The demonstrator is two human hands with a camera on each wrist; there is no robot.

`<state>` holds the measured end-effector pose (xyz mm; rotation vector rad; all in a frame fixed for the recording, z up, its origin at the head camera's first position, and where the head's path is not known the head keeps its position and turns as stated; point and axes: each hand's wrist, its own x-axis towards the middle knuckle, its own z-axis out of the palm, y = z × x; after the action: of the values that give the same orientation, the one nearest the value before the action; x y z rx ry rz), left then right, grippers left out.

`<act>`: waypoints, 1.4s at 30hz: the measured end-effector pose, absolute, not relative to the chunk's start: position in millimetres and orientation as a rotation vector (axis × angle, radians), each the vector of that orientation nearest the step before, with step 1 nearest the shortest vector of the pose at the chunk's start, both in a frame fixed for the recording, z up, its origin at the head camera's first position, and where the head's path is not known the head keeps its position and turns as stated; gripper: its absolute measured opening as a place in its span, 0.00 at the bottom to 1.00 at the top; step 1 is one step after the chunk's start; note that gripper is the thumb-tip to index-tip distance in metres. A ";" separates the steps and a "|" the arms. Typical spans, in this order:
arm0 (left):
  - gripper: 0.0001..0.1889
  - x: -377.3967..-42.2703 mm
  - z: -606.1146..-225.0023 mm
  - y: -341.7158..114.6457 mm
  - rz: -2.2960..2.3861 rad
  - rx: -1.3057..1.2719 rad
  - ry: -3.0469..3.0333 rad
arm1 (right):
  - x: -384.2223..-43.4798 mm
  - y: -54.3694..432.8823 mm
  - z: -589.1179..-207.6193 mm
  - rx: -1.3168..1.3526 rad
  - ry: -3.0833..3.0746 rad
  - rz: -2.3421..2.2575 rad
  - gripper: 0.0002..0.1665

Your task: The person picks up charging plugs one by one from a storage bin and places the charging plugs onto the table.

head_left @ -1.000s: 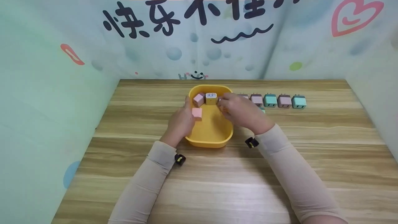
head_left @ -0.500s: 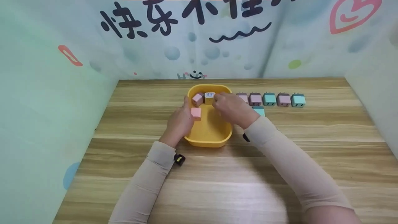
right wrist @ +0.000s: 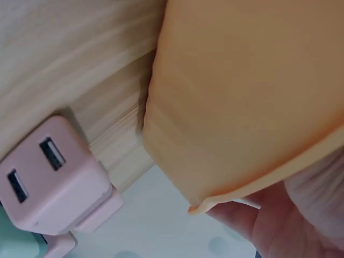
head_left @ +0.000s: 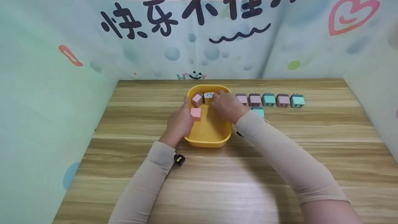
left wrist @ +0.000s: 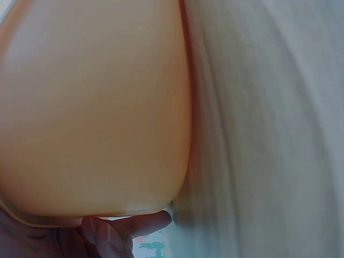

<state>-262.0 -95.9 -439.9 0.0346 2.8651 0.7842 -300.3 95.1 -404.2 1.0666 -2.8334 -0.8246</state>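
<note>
A yellow plastic bin [head_left: 208,145] stands on the table. My left hand [head_left: 180,121] grips its left wall, thumb along the rim; the left wrist view shows fingers [left wrist: 148,224] at the bin's edge. In the bin lie a pink USB charger plug [head_left: 197,100], a yellow-and-white charger plug [head_left: 208,98] and a light pink block [head_left: 196,114]. My right hand [head_left: 228,105] reaches over the right rim, fingers bent down beside the yellow plug. Its fingertips are hidden, so a hold cannot be made out.
Right of the bin, pink and teal charger plugs [head_left: 268,100] form a row, prongs facing the back. One teal plug [head_left: 257,111] sits in front of that row, partly behind the right sleeve. A printed curtain [head_left: 186,56] hangs behind the wooden table [head_left: 149,118].
My right hand has shifted left, deeper into the bin and nearer the yellow plug, uncovering more of the plugs outside. The left hand and bin have stayed in place.
</note>
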 end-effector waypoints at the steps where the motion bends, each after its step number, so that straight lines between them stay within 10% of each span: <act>1: 0.42 -262.0 -440.3 -95.8 0.786 0.033 2.864 | -300.1 95.0 -404.9 1.064 -2.836 -0.827 0.26; 23: 0.40 -264.3 -443.1 -97.5 0.794 0.033 2.877 | -267.0 65.3 -407.1 0.942 -2.855 -1.179 0.09; 34: 0.41 -264.9 -443.5 -97.4 0.793 0.027 2.878 | -255.4 71.1 -404.3 1.186 -2.802 -0.900 0.26; 42: 0.40 -266.5 -441.7 -97.6 0.738 0.060 2.913 | -258.2 78.0 -405.2 1.312 -2.824 -0.505 0.14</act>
<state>-266.5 -97.6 -441.7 0.0604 2.9126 0.7380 -258.2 78.0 -405.2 1.3119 -2.8241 -0.5048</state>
